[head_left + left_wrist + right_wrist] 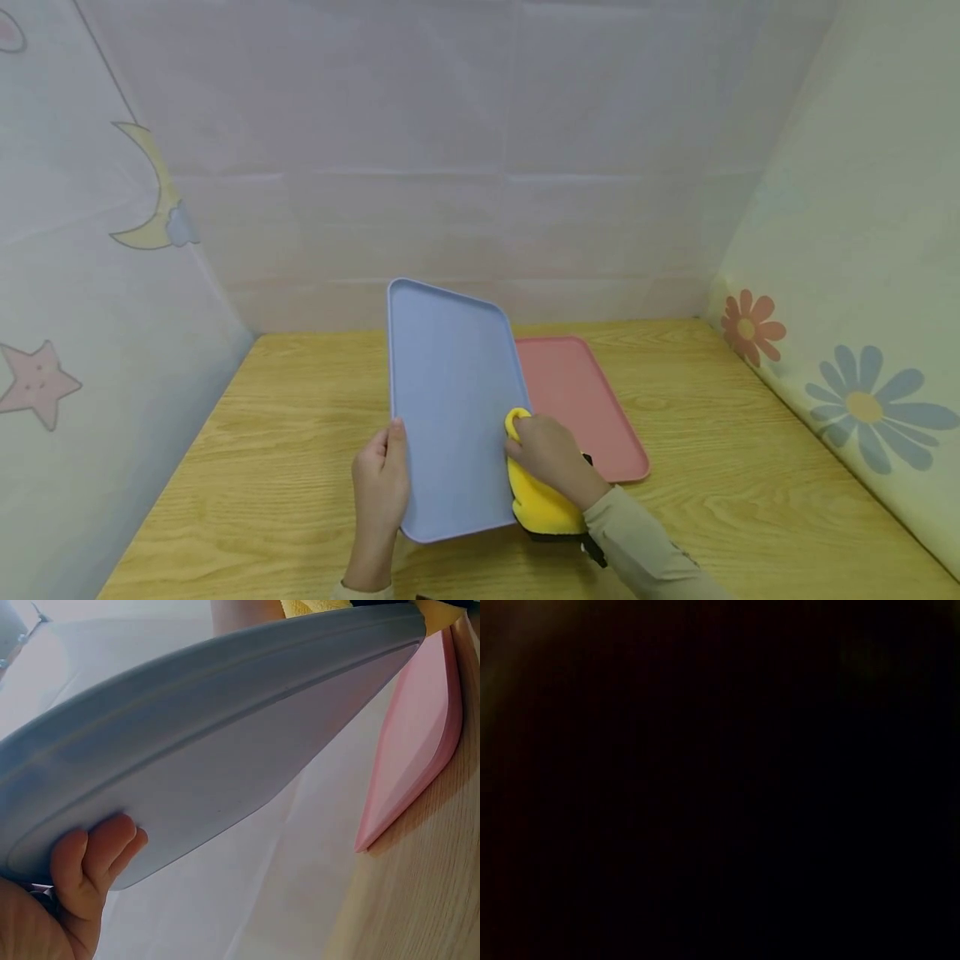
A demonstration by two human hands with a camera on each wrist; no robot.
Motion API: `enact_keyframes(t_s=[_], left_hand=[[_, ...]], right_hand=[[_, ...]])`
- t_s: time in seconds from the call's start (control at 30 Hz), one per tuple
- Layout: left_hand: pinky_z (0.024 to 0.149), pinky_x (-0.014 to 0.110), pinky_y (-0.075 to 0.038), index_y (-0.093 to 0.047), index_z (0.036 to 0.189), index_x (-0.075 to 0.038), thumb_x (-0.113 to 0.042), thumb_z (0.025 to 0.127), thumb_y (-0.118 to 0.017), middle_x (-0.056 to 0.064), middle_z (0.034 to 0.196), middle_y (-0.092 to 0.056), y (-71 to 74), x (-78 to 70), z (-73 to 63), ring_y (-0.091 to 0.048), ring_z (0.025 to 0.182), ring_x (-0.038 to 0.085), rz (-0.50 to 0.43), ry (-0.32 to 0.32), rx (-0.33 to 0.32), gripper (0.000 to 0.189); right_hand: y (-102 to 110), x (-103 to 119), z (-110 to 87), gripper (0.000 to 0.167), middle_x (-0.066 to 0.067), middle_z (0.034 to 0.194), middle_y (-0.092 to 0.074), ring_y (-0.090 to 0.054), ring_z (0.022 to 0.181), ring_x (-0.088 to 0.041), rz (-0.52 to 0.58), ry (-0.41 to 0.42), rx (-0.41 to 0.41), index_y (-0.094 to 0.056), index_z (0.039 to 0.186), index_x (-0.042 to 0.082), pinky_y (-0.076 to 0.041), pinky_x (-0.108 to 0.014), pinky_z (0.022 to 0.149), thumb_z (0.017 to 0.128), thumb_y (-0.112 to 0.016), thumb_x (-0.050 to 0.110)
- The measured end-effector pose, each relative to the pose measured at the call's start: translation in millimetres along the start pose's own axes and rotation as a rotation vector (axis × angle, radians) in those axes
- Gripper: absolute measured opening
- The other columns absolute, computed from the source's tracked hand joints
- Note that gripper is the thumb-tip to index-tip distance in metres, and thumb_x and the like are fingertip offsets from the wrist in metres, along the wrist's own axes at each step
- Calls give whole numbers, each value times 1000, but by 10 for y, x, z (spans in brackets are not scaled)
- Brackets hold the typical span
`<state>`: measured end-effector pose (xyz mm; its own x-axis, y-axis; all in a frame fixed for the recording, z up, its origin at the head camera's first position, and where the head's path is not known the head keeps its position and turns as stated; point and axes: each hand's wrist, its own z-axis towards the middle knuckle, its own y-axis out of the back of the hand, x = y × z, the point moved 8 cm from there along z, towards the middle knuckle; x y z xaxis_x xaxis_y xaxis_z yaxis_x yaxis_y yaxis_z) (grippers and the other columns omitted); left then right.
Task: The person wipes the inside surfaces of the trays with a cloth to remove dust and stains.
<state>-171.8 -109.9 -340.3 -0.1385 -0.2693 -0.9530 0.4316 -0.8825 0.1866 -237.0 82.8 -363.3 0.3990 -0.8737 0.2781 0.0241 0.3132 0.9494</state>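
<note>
A blue rectangular tray point(457, 408) is held up at a tilt above the table. My left hand point(381, 479) grips its left edge, thumb on the front side; in the left wrist view the fingers point(109, 847) of that hand curl against the tray's underside. At the opposite edge, my right hand point(551, 454) holds a yellow cloth point(543, 507) against the tray's right rim. Part of the cloth hangs below the hand. The right wrist view is almost wholly dark, so the right fingers' far side is hidden.
Behind the blue tray, a pink tray point(581, 408) lies on the wooden table point(300, 433), partly covered from view. A pale wall sheet point(420, 167) closes off the back, with patterned sheets at both sides.
</note>
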Motion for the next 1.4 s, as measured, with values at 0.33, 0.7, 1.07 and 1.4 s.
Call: enact_keyframes(t_s=[0.33,0.7,1.07,1.4], left_hand=[[39,23,-37,-61,86,10,-20,96,-40,7,55,-51,-6,-10,2,-45,45,10,0,10,-4,38],[37,23,-33,-60,80,9,-19,96,-41,4,52,-46,12,42,21,-41,44,9,12,20,-39,37],[41,26,-42,-61,82,9,-22,96,-41,10,58,-55,30,128,28,-51,49,13,5,62,-57,39],[43,24,-42,-62,84,7,-26,96,-40,8,58,-55,41,165,31,-51,49,11,-21,85,-47,41]], right_hand=[[11,236,-56,25,2,53,-23,-24,46,-10,-14,61,13,-42,61,9,-20,-20,42,80,-58,12],[51,629,-175,18,2,55,-27,-23,46,-7,-72,224,-28,-45,67,9,-20,-19,39,81,-57,14],[83,971,-298,17,2,57,-36,-28,44,-7,-82,381,-41,-64,90,4,-25,-18,39,78,-59,14],[102,1204,-417,25,5,57,-34,-25,45,-5,-114,487,-65,-66,100,7,-20,-17,39,79,-59,18]])
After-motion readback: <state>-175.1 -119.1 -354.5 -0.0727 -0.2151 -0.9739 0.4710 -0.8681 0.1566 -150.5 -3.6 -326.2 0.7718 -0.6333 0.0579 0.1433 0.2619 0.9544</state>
